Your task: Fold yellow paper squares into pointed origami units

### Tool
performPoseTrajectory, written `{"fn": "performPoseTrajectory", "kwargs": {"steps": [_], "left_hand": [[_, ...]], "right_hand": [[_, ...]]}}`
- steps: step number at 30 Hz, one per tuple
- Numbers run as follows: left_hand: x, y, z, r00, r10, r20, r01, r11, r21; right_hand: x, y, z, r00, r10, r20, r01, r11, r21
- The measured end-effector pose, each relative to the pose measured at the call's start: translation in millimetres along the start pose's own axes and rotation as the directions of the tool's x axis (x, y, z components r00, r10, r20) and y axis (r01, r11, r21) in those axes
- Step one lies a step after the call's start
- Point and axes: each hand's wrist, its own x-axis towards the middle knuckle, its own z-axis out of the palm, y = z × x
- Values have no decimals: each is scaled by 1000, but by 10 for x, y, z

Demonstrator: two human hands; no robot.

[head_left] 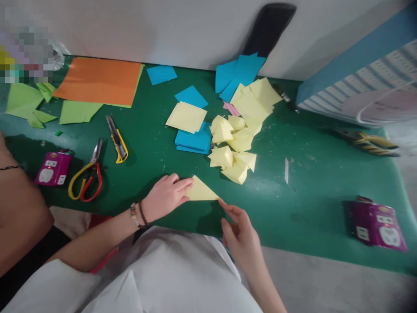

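A yellow paper triangle (203,190) lies flat near the front edge of the green table. My left hand (167,194) rests on its left part, fingers stretched out and pressing it down. At the triangle's right corner, the index fingertip of my right hand (239,226) touches the paper, thumb held apart below. Just behind sit several folded yellow paper shapes (233,163). Blue sheets (193,138) with yellow sheets (187,117) on top lie behind the triangle, and more yellow sheets (256,100) are further back.
Scissors (89,174), a yellow cutter (117,141) and a purple box (54,168) lie left; orange paper (99,81) is behind. Pliers (371,142) and another purple box (379,224) are right. Another person's arm (22,204) is at the left edge.
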Motion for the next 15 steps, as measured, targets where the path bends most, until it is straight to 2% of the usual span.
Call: {"fn": "performPoseTrajectory", "kwargs": {"steps": [5,8,11,13,15], "left_hand": [[38,-68,-64,996,70,49,-68,997,-42],[57,-124,-89,988,123,91,-121,992,-25],[74,-192,-95,979,172,112,-171,985,-20],[88,-238,-93,976,190,110,-187,982,-39],[105,-275,-92,973,209,103,-202,977,-69]], "right_hand": [[34,-78,-83,991,-34,-130,16,990,-137],[106,-134,-104,964,-170,-206,106,952,-288],[227,-161,-25,886,-421,-197,290,832,-472],[317,-153,77,818,-561,-126,396,709,-583],[389,-135,195,763,-644,-52,454,591,-667]]}}
